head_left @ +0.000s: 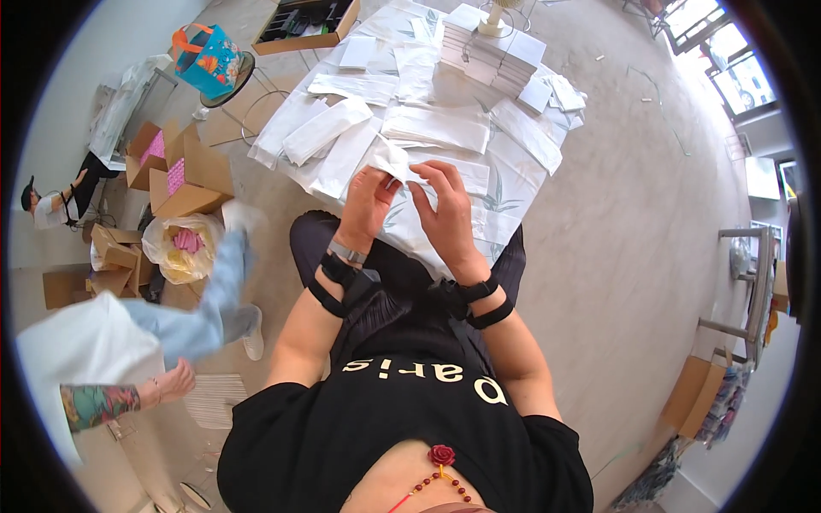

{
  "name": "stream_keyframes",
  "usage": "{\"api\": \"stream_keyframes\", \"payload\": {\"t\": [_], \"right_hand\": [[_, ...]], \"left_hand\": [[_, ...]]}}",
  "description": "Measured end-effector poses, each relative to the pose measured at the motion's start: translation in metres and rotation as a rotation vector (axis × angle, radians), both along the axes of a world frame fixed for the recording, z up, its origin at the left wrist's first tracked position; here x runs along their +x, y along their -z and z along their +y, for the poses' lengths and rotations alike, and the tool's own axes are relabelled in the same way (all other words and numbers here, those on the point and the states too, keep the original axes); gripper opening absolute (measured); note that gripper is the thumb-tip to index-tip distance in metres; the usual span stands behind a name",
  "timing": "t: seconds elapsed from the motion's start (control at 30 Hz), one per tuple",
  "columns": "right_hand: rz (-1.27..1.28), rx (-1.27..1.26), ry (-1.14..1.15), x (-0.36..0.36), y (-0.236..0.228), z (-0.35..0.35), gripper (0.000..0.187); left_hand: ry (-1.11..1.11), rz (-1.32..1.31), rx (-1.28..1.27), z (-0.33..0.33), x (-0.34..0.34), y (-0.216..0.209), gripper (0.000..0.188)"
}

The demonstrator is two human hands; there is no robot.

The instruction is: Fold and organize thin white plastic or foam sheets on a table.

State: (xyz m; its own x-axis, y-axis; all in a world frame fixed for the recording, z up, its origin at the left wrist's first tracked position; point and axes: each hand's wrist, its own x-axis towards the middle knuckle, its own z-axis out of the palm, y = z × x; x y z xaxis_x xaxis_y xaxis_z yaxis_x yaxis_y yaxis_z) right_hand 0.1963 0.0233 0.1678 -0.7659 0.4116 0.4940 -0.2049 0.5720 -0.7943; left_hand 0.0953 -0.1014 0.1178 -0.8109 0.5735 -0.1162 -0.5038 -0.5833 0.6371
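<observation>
My left hand (368, 205) is closed, fingers pinching a crumpled white sheet (391, 157), thin and soft-looking; whether it is paper or plastic I cannot tell. Just to its right, my right hand (446, 209) has its fingers curved and apart, with nothing visible between them. Both hands are over the near part of a table (503, 202) covered with a white leaf-patterned cloth. Flat white packets (436, 126) lie beyond my hands, and another long white packet (327, 130) lies to the left.
A stack of white boxes (492, 56) with a small fan (493, 21) stands on the far side. A blue bag (208, 61) sits on a stool. Open cartons (192, 184) stand at left. A person in a white top (90, 342) is close by on my left.
</observation>
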Motion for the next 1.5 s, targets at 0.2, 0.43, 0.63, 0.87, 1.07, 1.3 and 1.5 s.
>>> {"api": "stream_keyframes", "payload": {"t": [0.2,0.43,0.63,0.87,1.07,1.3,1.5], "right_hand": [[-0.014,-0.103,0.009,0.018,-0.022,-0.021,0.02],[0.014,-0.121,0.056,0.056,-0.037,-0.024,0.014],[0.042,-0.081,0.048,0.082,-0.048,-0.032,0.011],[0.094,0.004,0.06,0.104,-0.052,-0.045,0.011],[0.12,0.031,0.05,0.117,-0.053,-0.055,0.011],[0.141,0.046,0.055,0.125,-0.054,-0.063,0.012],[0.124,0.106,0.063,0.128,-0.056,-0.068,0.013]], "left_hand": [[0.054,0.136,-0.021,-0.008,0.048,-0.027,0.021],[-0.056,0.412,-0.201,-0.017,0.084,-0.051,0.016],[-0.106,0.509,-0.268,-0.023,0.106,-0.06,0.016],[-0.173,0.624,-0.372,-0.038,0.131,-0.072,0.018],[-0.232,0.71,-0.458,-0.05,0.143,-0.077,0.016],[-0.222,0.696,-0.442,-0.056,0.152,-0.081,0.016],[-0.271,0.777,-0.493,-0.059,0.153,-0.084,0.014]]}}
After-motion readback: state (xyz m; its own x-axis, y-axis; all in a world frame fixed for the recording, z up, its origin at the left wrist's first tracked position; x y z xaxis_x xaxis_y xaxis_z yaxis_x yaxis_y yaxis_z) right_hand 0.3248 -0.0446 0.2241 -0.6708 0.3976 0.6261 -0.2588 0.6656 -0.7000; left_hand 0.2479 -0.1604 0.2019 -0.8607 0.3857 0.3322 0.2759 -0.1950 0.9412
